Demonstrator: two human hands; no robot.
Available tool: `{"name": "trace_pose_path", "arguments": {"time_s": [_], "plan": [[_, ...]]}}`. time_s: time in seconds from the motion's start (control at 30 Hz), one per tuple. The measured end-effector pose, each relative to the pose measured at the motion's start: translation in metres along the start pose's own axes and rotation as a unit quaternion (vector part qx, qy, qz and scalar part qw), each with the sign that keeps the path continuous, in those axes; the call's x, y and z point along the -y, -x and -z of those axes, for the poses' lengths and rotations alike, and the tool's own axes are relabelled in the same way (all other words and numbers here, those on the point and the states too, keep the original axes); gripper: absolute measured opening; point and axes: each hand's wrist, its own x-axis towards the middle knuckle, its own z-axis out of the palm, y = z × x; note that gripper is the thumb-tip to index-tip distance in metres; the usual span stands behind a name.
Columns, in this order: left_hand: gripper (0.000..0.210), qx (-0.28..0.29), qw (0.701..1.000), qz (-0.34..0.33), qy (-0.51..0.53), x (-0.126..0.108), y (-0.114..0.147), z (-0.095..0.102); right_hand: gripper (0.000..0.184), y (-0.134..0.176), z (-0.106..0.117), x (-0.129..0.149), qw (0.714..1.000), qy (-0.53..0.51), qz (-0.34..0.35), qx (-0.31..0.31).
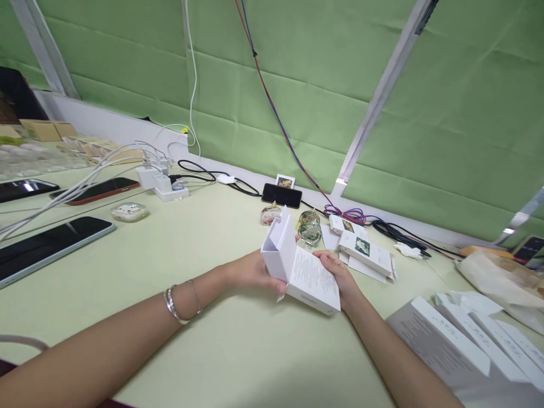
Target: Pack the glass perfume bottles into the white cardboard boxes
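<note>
Above the table, my right hand (338, 275) is closed around the side of a white carton (312, 277) with fine printed text. At the carton's left end, my left hand (259, 272) grips a white folded cardboard piece (278, 243), its thumb near the carton's corner. Whether that piece is an insert or part of the carton, I cannot tell. Just beyond the hands stand round glass bottles (309, 232) with greenish patterns, and another, pinkish bottle (269, 215) partly behind the cardboard. White flat cartons with pictures (363, 249) lie right of the bottles.
Several white printed boxes (450, 334) stand in a row at the lower right, near a crumpled bag (501, 277). A dark phone (281, 195) leans at the back. Left are a power strip (170, 192) with chargers, cables, a large phone (55, 246) and a small case (130, 212).
</note>
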Motion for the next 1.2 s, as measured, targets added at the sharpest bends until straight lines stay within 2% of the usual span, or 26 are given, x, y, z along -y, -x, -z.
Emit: {"name": "trace_pose_path", "arguments": {"time_s": [0.2,0.43,0.63,0.83,1.0,1.2], "plan": [[0.096,0.007,0.999,-0.034,0.020,-0.0004,-0.0013,0.0010,0.033,0.0019,-0.0013,0.0006,0.999,0.021,0.000,0.025],[0.100,0.011,1.000,-0.008,-0.019,-0.0008,-0.0008,0.0009,0.032,0.0026,0.0008,0.0002,0.999,0.026,0.007,0.043],[0.063,0.042,0.999,-0.011,-0.006,-0.0020,-0.0024,-0.0001,0.031,0.0015,-0.0014,-0.0016,1.000,-0.007,0.025,-0.002],[0.065,-0.064,0.997,-0.032,0.014,-0.0029,-0.0031,-0.0015,0.033,0.0021,-0.0045,-0.0016,0.999,-0.012,0.038,-0.022],[0.069,-0.084,0.996,-0.024,0.002,-0.0030,-0.0040,-0.0018,0.033,0.0017,-0.0034,-0.0017,0.999,-0.006,0.031,-0.004],[0.080,-0.234,0.972,-0.033,-0.004,-0.0083,-0.0034,-0.0045,0.033,0.0009,-0.0028,-0.0029,1.000,0.002,0.022,0.001]]}}
